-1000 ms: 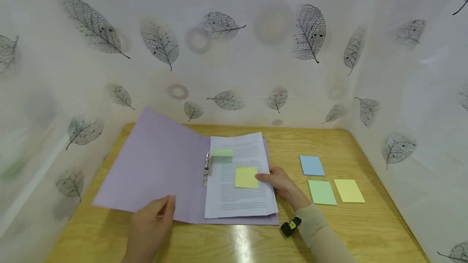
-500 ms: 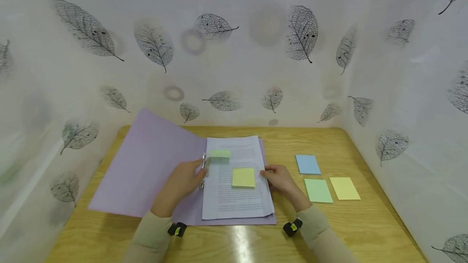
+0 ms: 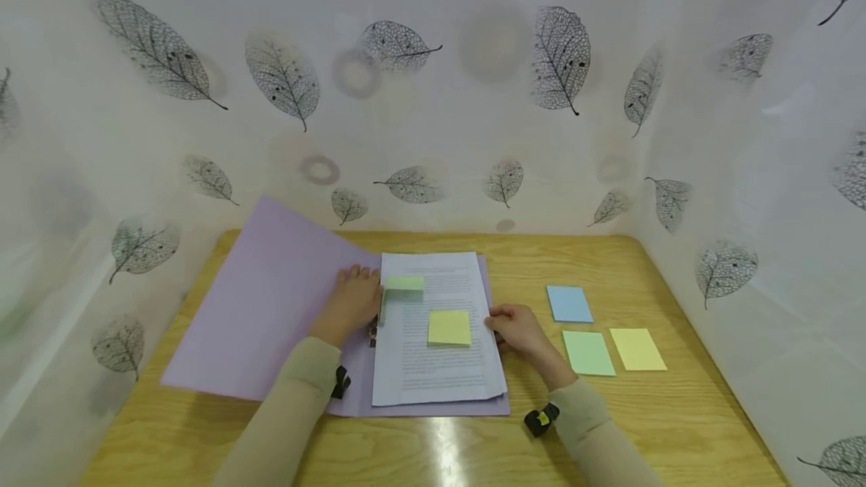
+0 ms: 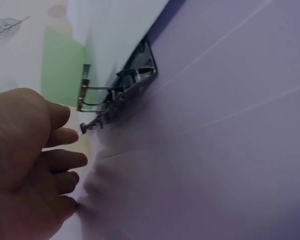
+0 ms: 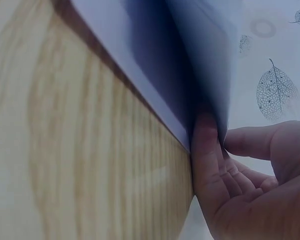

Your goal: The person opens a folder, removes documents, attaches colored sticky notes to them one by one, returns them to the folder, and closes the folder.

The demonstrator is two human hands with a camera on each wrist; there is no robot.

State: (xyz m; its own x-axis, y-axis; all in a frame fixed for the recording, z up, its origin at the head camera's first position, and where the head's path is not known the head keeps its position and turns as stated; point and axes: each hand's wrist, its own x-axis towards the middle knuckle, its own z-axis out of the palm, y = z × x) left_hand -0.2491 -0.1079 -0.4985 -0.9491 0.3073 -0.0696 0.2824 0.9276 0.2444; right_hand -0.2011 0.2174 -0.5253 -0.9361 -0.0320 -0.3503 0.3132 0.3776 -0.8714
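A purple folder point(image 3: 271, 307) lies open on the table, its cover raised at the left. On its right side rests a stack of printed papers point(image 3: 440, 382) with a green sticky note point(image 3: 404, 284) and a yellow sticky note point(image 3: 449, 328). My right hand point(image 3: 521, 329) pinches the papers' right edge, thumb on top and fingers beneath, as the right wrist view shows. My left hand point(image 3: 352, 303) is over the folder's spine, partly covering the metal clip point(image 4: 120, 90). In the left wrist view its fingers point(image 4: 65, 160) are loosely bent with nothing between them, thumb close to the clip's lever.
Blue point(image 3: 570, 304), green point(image 3: 588, 353) and yellow sticky note pads point(image 3: 638, 349) lie right of the folder on the wooden table point(image 3: 561, 254). Leaf-patterned curtains point(image 3: 433, 96) stand around the table's back and sides.
My left hand has moved from the folder cover's lower edge up and right to the clip, and its fingers have spread. The right hand stays at the papers' edge, thumb shifted slightly outward.
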